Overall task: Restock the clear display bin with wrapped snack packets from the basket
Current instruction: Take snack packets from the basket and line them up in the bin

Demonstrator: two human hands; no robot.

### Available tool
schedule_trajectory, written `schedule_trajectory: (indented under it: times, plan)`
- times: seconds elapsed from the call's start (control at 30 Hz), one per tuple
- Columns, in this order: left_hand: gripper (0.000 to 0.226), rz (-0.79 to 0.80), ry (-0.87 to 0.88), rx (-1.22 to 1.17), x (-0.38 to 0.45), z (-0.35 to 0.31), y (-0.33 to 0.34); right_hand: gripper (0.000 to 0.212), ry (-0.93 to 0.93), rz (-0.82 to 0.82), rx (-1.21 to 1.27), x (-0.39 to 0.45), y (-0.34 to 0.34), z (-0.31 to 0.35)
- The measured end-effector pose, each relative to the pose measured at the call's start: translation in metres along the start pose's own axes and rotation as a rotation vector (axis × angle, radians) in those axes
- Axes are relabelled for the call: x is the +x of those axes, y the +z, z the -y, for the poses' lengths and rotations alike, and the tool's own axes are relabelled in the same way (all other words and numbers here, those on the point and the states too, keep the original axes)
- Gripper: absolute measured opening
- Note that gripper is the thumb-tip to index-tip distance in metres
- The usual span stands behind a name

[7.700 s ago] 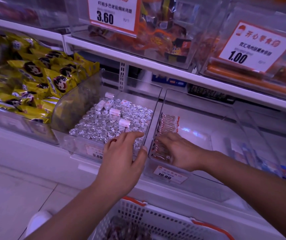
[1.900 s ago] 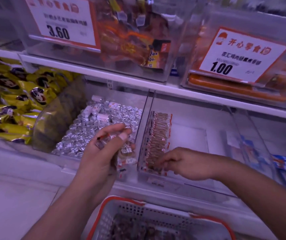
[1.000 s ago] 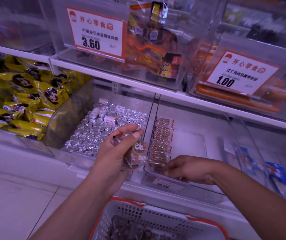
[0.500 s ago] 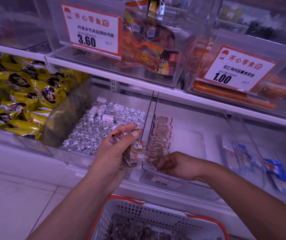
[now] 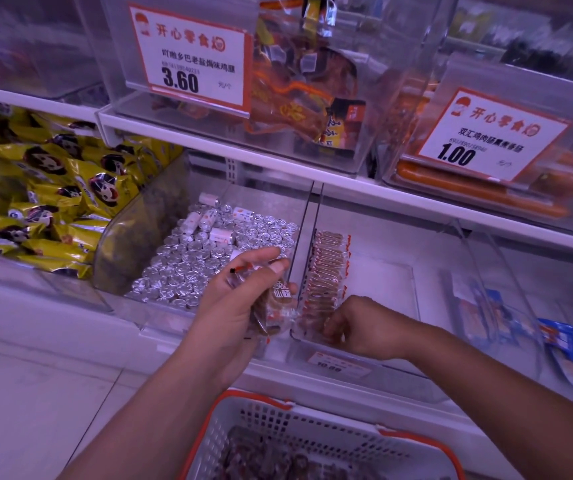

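My left hand [image 5: 233, 306] grips a small stack of clear-wrapped brown snack packets [image 5: 273, 308], held just outside the front left corner of the clear display bin [image 5: 392, 296]. A neat row of the same packets [image 5: 326, 268] stands on edge along the bin's left wall. My right hand [image 5: 358, 327] reaches over the bin's front edge, its fingers curled at the near end of that row; whether they pinch a packet is hidden. The white basket with an orange rim [image 5: 313, 445] sits below, with more brown packets in it.
A bin of silver foil sweets [image 5: 209, 258] stands left of the display bin, and yellow snack bags [image 5: 46, 199] lie further left. Blue packets [image 5: 565, 355] lie in the bin at the right. Upper-shelf bins carry price cards 3.60 [image 5: 188, 64] and 1.00 [image 5: 486, 140].
My left hand now holds a stack of packets that it did not hold at first. Over the last second both hands have stayed almost in place, my right hand at the row's near end.
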State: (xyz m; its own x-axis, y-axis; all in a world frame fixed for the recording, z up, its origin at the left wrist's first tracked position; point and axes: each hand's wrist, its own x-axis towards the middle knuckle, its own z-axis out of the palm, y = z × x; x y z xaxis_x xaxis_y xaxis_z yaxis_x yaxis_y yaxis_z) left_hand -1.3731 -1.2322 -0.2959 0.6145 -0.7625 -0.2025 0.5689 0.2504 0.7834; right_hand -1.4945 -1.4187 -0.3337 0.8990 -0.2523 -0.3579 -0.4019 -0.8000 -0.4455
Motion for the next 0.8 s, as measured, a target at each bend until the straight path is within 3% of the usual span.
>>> schedule_trajectory:
  times: [0.1,0.23,0.43,0.6,0.7,0.8]
  plan:
    - [0.034,-0.011,-0.003,-0.015,0.0,0.0,0.001,0.016,-0.078,-0.144,-0.144,0.0,0.002,-0.003]
    - [0.03,-0.009,-0.004,0.003,0.0,0.0,0.001,0.016,-0.158,-0.219,-0.187,0.001,0.007,-0.008]
    - [0.04,-0.024,-0.006,-0.008,0.001,-0.001,0.003,0.044,-0.155,-0.262,-0.38,0.005,0.008,-0.018]
    - [0.045,-0.022,-0.021,-0.03,0.001,-0.002,0.001,0.067,-0.058,-0.294,-0.272,0.003,0.015,-0.032]
    - [0.037,-0.013,-0.026,-0.029,0.002,-0.001,0.0,0.057,-0.075,-0.31,-0.171,-0.002,0.016,-0.035]
    - [0.032,0.001,-0.026,-0.005,0.004,0.0,-0.001,0.035,-0.118,-0.509,-0.056,-0.004,0.011,-0.031]
